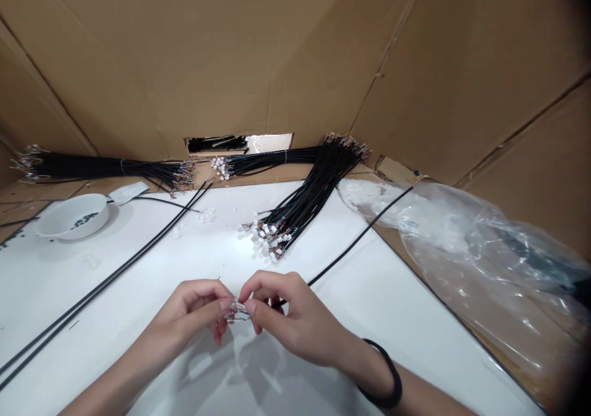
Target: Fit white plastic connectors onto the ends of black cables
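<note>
Near the bottom centre, my left hand (196, 311) pinches the thin loose wires (239, 311) at the end of a black cable (360, 236). My right hand (284, 314) grips the same wires just to the right, where they leave the black sheath. The two hands almost touch, and the wire tips are partly hidden by the left fingers. From my right hand the cable runs up and right to a far end with bare wires. A black band circles my right wrist.
Black cable bundles (87, 165) lie along the cardboard wall (207, 53). Another bundle with white connectors (314, 188) spreads onto the white table (184, 250). A white bowl (74, 217) holds small dark parts. Two long cables (115, 272) cross the left side; clear plastic bags (466, 256) lie right.
</note>
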`<state>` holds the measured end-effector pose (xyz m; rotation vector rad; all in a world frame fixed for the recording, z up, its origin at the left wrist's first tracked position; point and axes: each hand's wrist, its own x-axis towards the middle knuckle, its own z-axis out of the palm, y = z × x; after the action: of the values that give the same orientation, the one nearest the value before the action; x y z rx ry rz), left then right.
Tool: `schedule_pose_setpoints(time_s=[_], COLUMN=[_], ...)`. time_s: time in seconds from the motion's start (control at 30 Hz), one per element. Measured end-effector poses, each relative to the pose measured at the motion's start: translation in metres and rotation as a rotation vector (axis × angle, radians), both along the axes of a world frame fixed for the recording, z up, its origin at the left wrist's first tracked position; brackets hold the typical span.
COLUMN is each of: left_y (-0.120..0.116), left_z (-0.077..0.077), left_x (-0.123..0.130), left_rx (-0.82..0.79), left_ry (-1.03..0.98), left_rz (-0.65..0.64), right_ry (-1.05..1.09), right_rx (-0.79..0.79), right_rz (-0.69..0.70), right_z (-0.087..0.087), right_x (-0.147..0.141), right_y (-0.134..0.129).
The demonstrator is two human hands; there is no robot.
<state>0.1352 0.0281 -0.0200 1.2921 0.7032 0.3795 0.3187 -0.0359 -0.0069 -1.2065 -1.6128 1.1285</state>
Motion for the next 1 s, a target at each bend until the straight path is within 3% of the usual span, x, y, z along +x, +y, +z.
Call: schedule_pose_setpoints(time_s=[0.3, 0.6, 1.0], left_y=[0.001, 0.001, 0.0], left_z=[0.004, -0.002, 0.005], left_x=[0.001, 0.0, 0.003], left_rx=[-0.009, -0.057, 0.287], left_ry=[0.015, 0.02, 0.226], left_rz=[0.003, 0.019, 0.036], right_ry=[-0.154, -0.248, -0.337], right_rx=[0.137, 0.288, 0.335], right_rz=[0.021, 0.006, -0.054], right_z=[-0.006, -0.007, -0.011], right_x=[0.001, 0.002, 0.002], right_y=[-0.003, -0.002, -0.001])
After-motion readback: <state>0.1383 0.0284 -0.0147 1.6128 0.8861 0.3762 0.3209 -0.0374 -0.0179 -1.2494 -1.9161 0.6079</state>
